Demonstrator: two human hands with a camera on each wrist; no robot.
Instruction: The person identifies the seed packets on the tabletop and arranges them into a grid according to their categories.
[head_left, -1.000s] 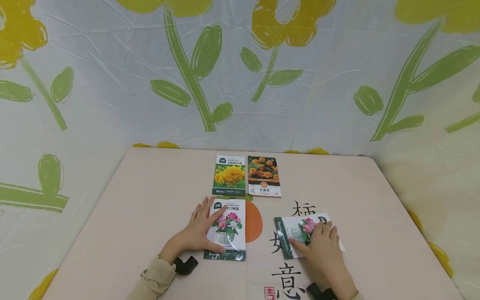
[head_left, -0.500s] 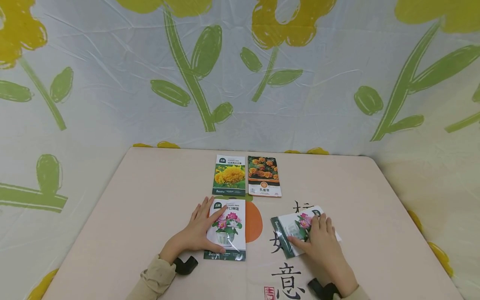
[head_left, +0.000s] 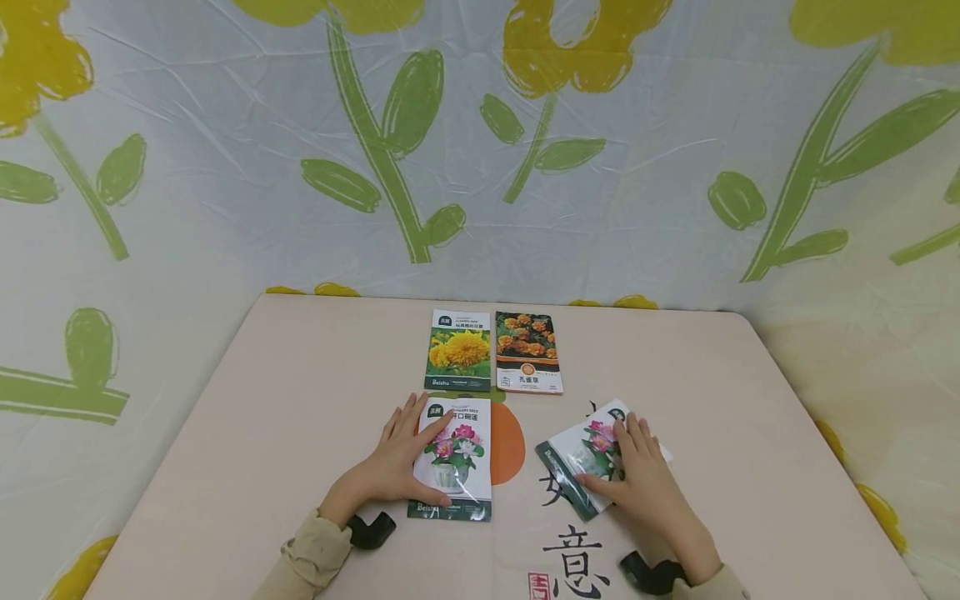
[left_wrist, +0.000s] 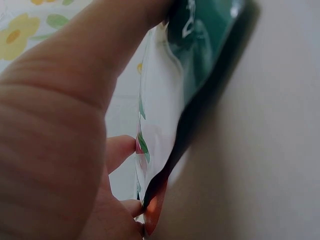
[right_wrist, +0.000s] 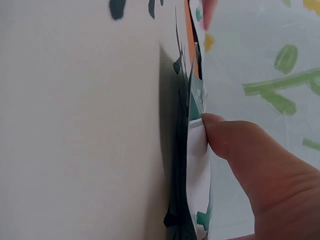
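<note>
Two seed packets with pink flowers in a pot lie at the near side of the table. My left hand (head_left: 393, 467) rests with spread, straight fingers across the left part of the upright flower seed packet (head_left: 471, 475). On the right, a matching seed packet (head_left: 570, 446) lies tilted, its green end toward the lower left. My right hand (head_left: 651, 483) lies over its right side, fingers extended, thumb on the printed face. The right wrist view shows the thumb (right_wrist: 240, 145) pressing the packet's surface; the other fingers are hidden there.
Behind the left packet lie a yellow-flower seed packet (head_left: 459, 354) and an orange marigold packet (head_left: 528, 354), side by side. The pale tablecloth (head_left: 300, 375) bears an orange print and black characters. A flower-patterned cloth (head_left: 637, 217) rises behind the table.
The right packet has turned counter-clockwise under my right hand, its green end swinging toward the lower left, and shifted slightly left. My left hand and its packet have stayed put.
</note>
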